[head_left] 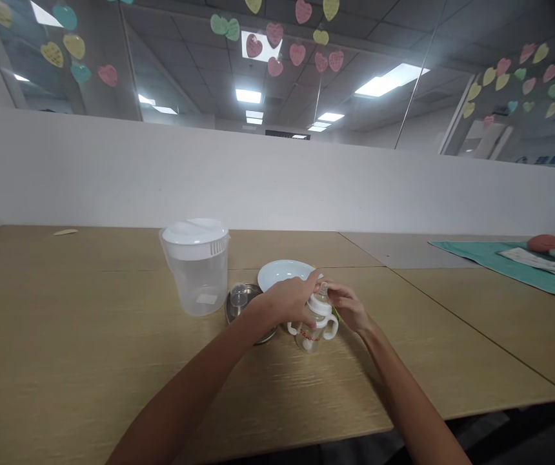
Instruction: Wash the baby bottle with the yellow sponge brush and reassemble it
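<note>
A clear baby bottle (312,332) with a white collar, two white side handles and red lettering stands on the table. My left hand (290,298) curls round the bottle's upper left side at the collar. At the teat, my right hand (346,302) has its bent fingers against or just beside the top; whether they grip it is unclear. Behind my hands lies a white plate (277,272). A round metal tray (233,312) is left of the bottle, partly hidden by my left forearm, with a clear cap (239,296) on it. Something green shows behind the bottle.
A translucent plastic pitcher (199,278) with a white lid stands left of the metal tray. Far right, a green cloth (500,258) bears a reddish object (547,243) and patterned fabric. The table's front edge runs beneath my forearms; a white wall stands behind.
</note>
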`<control>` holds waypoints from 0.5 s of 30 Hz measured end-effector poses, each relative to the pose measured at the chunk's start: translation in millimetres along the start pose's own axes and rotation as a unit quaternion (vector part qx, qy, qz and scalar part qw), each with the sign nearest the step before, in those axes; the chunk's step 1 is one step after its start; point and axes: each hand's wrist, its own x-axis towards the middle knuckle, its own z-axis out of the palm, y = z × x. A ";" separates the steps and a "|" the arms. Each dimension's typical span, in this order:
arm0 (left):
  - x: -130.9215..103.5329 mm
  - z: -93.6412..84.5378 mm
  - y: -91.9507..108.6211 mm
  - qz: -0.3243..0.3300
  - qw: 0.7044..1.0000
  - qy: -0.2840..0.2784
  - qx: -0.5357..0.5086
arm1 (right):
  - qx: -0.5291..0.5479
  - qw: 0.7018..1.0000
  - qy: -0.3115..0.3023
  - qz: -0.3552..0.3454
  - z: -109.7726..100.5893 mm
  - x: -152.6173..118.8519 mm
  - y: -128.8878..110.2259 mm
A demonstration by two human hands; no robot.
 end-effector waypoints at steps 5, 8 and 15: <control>1.1 1.1 -1.7 0.010 1.000 0.003 -0.002 | 0.049 0.997 0.016 0.049 0.2 -1.7 -1.7; 0.8 1.2 -1.2 0.013 1.000 0.005 -0.017 | 0.074 0.996 0.021 0.045 -0.1 -2.3 -2.3; 0.1 0.8 0.5 0.002 1.000 -0.002 -0.014 | 0.110 0.992 0.043 0.036 -0.5 -0.9 2.8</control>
